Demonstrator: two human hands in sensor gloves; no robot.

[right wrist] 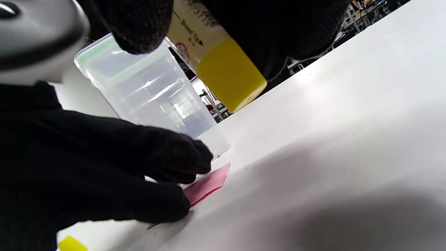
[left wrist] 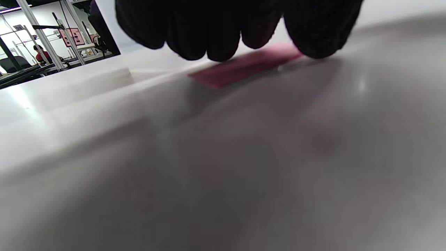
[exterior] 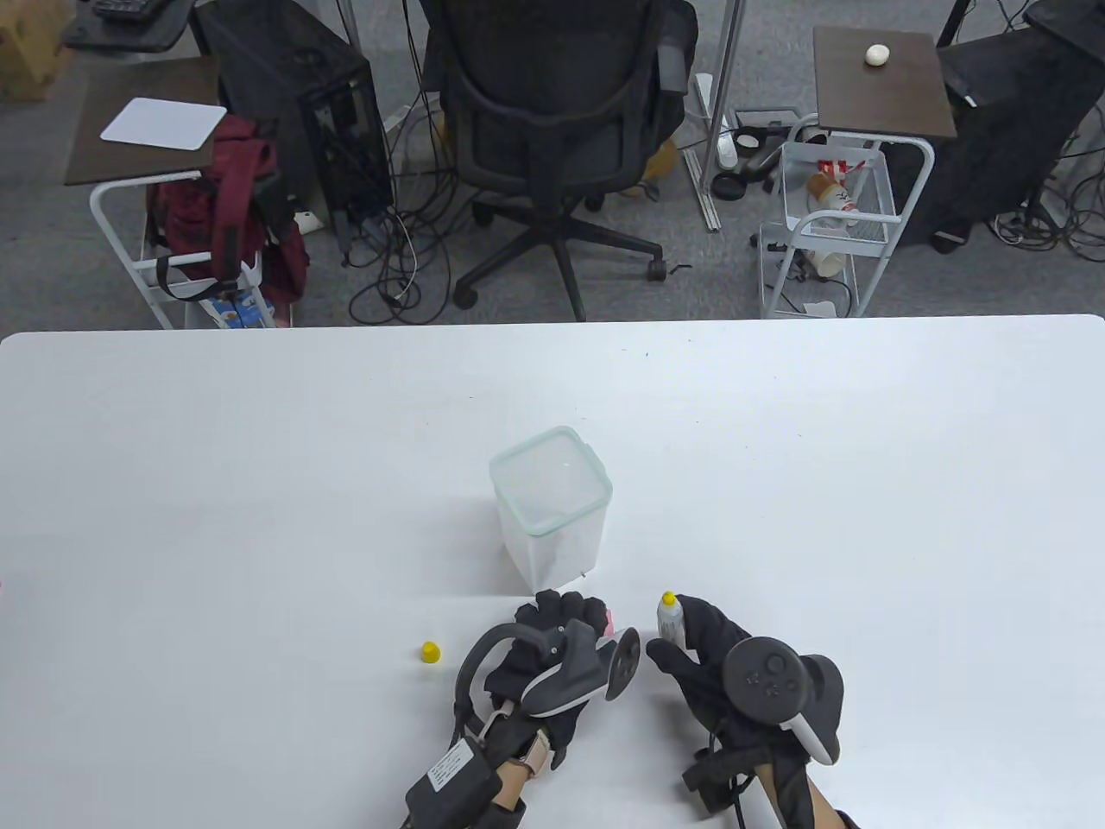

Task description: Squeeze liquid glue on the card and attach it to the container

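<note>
Left hand (exterior: 552, 643) on card (right wrist: 205, 186) beside container (exterior: 552, 509)

Right hand (exterior: 734, 669) holds glue bottle (exterior: 670, 618) beside container (exterior: 552, 509), left hand (exterior: 552, 643) adjacent.

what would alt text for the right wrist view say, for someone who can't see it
The right hand holds a glue bottle, yellow tip pointing down, above the white table. Below it the left hand presses a pink card flat beside a clear lidded container. A yellow cap lies at the lower left.
</note>
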